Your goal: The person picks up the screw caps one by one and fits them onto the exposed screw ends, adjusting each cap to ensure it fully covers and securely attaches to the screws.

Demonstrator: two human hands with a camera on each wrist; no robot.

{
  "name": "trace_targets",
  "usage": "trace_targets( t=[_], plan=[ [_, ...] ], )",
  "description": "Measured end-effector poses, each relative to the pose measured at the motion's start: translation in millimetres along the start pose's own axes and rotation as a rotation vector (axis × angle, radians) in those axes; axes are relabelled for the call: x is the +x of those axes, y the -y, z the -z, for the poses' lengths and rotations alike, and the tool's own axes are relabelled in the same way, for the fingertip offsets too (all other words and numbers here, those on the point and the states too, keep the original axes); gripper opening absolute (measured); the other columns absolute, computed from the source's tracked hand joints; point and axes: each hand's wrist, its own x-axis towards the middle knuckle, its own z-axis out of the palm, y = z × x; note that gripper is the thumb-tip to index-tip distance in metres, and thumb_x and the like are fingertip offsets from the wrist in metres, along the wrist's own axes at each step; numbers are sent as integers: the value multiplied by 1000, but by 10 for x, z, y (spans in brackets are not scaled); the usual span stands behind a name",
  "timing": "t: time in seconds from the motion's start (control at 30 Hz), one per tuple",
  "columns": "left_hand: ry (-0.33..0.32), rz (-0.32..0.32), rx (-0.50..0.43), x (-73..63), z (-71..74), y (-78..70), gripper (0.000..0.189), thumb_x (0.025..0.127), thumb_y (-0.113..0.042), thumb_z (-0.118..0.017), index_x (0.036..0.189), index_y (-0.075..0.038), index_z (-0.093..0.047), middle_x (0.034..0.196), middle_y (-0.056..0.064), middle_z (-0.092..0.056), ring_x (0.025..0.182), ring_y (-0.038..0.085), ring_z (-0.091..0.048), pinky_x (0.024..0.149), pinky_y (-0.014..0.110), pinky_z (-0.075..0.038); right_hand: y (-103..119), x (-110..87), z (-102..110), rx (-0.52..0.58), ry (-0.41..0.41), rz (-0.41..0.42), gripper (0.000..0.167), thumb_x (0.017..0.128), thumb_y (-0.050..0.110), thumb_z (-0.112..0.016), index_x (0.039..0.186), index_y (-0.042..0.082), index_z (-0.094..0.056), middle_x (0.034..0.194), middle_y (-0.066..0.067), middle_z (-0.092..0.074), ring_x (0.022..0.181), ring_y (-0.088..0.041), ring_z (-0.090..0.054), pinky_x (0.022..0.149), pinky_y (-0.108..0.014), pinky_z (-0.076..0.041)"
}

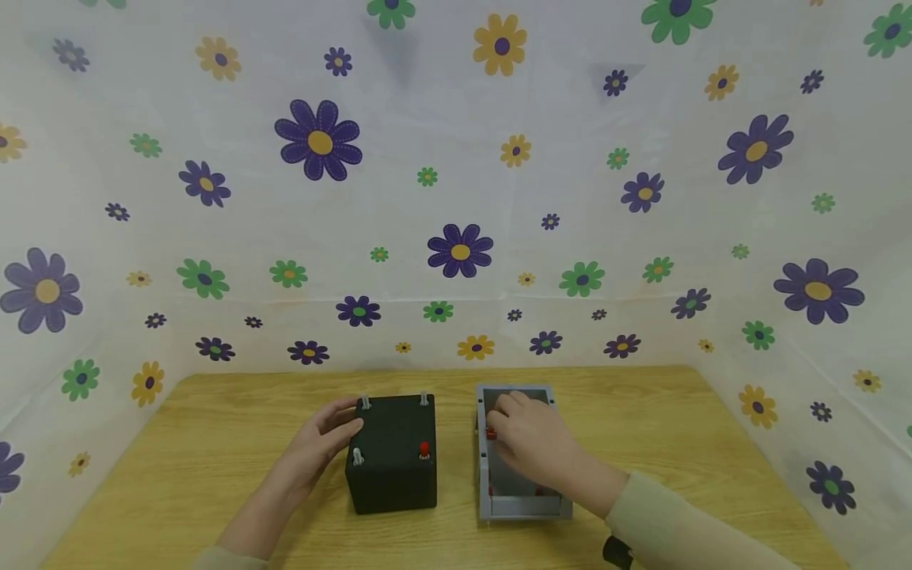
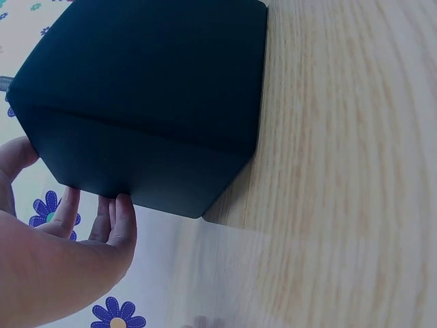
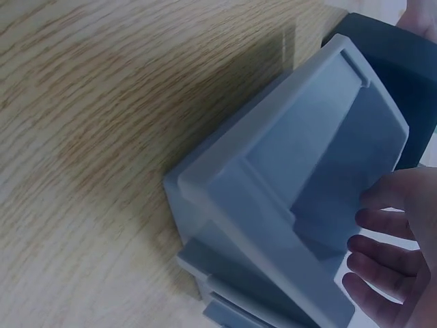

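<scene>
A black box [image 1: 395, 431] stands on the table with a metal toggle switch at each top corner. The near right one [image 1: 423, 451] carries a red cap. My left hand [image 1: 324, 435] holds the box at its left side, thumb at the top edge, fingers bent round the far side [image 2: 123, 212]. To the right, a grey open-topped bin [image 1: 523, 508] holds small red pieces. My right hand [image 1: 530, 435] reaches into it, fingers loosely curled [image 3: 386, 256]. Close under its fingertips lies a red piece [image 1: 492, 434]. No object shows between the fingers in the right wrist view.
The wood-grain table [image 1: 235, 451] runs back to a white cloth [image 1: 399, 222] printed with flowers, which also hangs on both sides. A narrow strip of table separates box and bin. A small black object [image 1: 617, 552] shows beneath the right sleeve.
</scene>
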Motion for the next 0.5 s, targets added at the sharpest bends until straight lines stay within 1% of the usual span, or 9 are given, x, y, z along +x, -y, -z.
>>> trace_targets(
  t=[0.2,0.5],
  plan=[
    [-2,-8,-7,-11,-6,-14,61,110,-22,-59,162,-2,-36,163,25,-41,121,5,-59,97,11,-49,-20,10,-28,3,26,-20,13,87,16,-84,93,12,-74,89,0,-66,78,-14,-56,65,-25,-53],
    [-6,-3,-7,-11,-14,-21,61,109,-22,-59,162,-2,-36,164,25,-40,131,15,-57,97,12,-48,-46,25,-104,-7,75,-46,13,89,20,-84,96,12,-75,89,0,-66,77,-15,-54,66,-26,-53]
  ],
)
